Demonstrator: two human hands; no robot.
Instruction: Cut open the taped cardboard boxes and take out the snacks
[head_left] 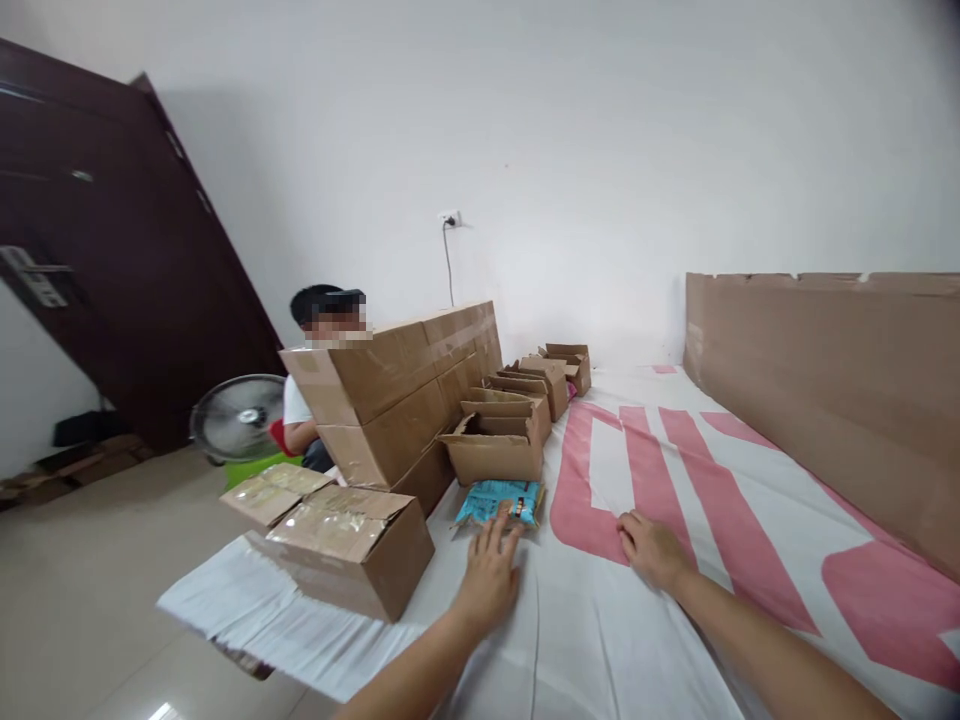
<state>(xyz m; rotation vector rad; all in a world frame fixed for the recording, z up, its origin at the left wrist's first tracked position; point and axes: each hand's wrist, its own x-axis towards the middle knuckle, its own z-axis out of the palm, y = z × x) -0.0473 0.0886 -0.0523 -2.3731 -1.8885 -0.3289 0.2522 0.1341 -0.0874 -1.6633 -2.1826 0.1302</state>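
Observation:
My left hand (491,570) is open, its fingers spread at the near edge of a blue plastic packet (499,497). The fingertips reach onto the packet, which lies in front of an open cardboard box (491,455). Over the red and white cloth (592,600) rests my right hand (651,548), its fingers curled in. Whether anything is inside those fingers cannot be made out. Left of my left hand stands a taped cardboard box (352,550).
Several open boxes (551,385) run back in a row beside a stack of closed cartons (397,400). A tall cardboard panel (817,400) borders the right side. Beyond the cartons sits a person (300,410) near a fan (240,415).

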